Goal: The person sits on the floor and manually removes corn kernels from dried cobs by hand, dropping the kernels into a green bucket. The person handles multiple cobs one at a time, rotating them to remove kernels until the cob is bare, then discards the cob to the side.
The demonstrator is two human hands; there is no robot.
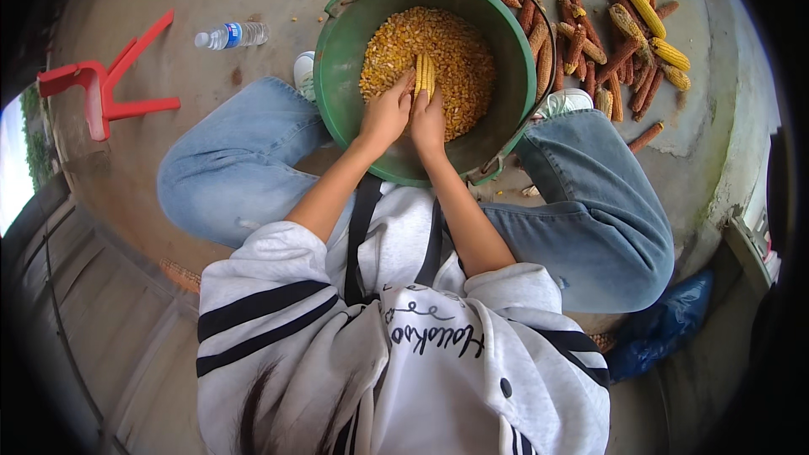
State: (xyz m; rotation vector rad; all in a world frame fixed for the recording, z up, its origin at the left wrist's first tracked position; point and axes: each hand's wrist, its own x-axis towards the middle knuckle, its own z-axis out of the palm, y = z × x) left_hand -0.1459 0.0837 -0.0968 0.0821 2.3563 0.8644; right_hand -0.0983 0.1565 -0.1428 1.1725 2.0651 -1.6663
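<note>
Between my knees stands a green bucket [339, 105], its bottom covered with loose yellow corn kernels [455, 46]. Both my hands reach into it, close together over the kernels. An ear of corn [425, 74] with yellow rows points away from me, and my right hand [428, 122] is closed round its near end. Pressed against the ear's left side, my left hand [386, 118] has its fingers curled in; its fingertips are partly hidden. A thin dark wire handle [552, 42] hangs over the bucket's right side.
Bare reddish cobs [581, 34] lie heaped beyond the bucket on the right, with several yellow ears [645, 10] among them. A clear water bottle [232, 35] lies at the left, near a red plastic stool [105, 88]. A blue plastic bag [661, 324] sits at the lower right.
</note>
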